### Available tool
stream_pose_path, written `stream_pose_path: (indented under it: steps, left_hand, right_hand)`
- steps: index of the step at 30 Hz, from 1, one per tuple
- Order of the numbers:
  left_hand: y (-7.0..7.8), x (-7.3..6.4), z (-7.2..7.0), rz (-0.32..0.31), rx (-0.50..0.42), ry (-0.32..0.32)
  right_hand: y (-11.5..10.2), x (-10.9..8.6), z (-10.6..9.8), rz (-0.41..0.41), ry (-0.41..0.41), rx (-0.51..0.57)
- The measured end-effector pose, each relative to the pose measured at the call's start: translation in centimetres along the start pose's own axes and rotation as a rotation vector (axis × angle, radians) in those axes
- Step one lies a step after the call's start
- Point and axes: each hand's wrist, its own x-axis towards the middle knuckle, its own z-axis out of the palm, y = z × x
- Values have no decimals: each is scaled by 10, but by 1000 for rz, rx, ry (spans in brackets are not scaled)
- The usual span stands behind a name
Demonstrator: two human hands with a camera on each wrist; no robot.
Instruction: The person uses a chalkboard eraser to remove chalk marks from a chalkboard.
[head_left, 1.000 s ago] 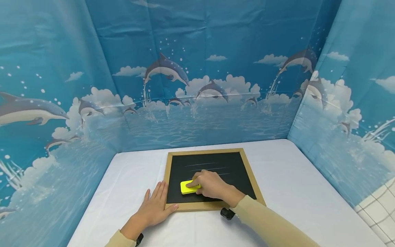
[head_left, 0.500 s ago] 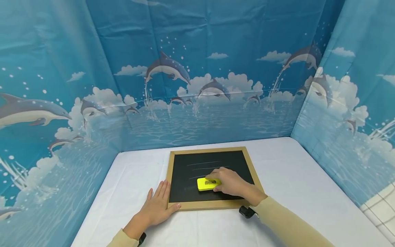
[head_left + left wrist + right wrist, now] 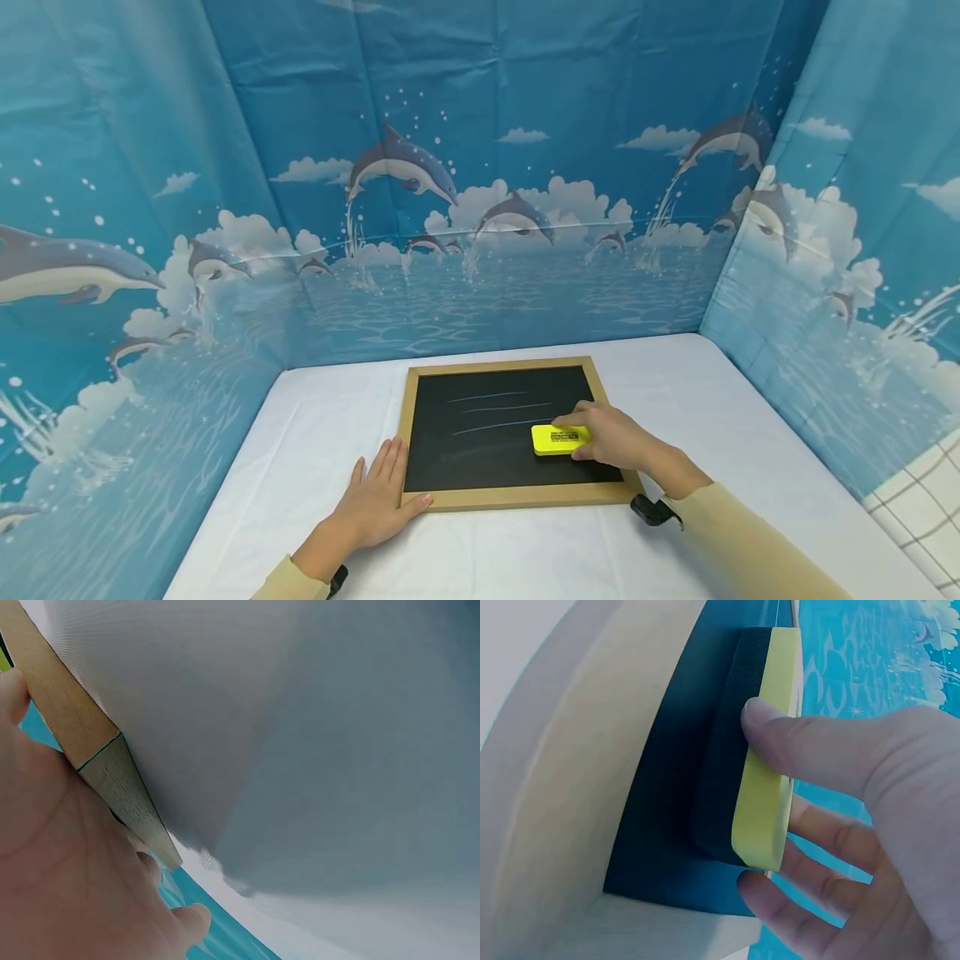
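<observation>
A wood-framed blackboard (image 3: pixel 495 450) lies on the white-covered table, with several thin pale lines drawn across its upper half and a faint smudge lower left. My right hand (image 3: pixel 618 437) grips a yellow eraser (image 3: pixel 551 441) against the lower right of the board. In the right wrist view the thumb lies along the side of the eraser (image 3: pixel 769 802), whose black felt faces the board. My left hand (image 3: pixel 371 504) rests with straight fingers at the lower left corner of the frame. The left wrist view shows that palm (image 3: pixel 67 855) beside the wooden frame (image 3: pixel 67 697).
White cloth (image 3: pixel 675 400) covers the table around the board. A blue dolphin-print curtain (image 3: pixel 480 292) stands behind and on both sides. Pale tiles (image 3: pixel 922 517) show at the far right. Each wrist wears a small black device, such as the right one (image 3: pixel 652 509).
My right hand has slid the eraser rightwards across the lower board, from left of centre to near the right edge. The left hand stays at the corner of the frame.
</observation>
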Motion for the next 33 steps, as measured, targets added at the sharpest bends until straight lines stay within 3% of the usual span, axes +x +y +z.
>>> stream_pose_path:
  steps: [13,27,33]
  left_hand:
    - [2,-2,-1,-8,-10,8]
    - [2,-1,0,7,-28,-2]
    - [2,-1,0,2,-26,5]
  right_hand:
    - [1,0,0,13,19,0]
    - [42,0,-20,97,48,-69]
    - [42,5,-21,64,47,-69]
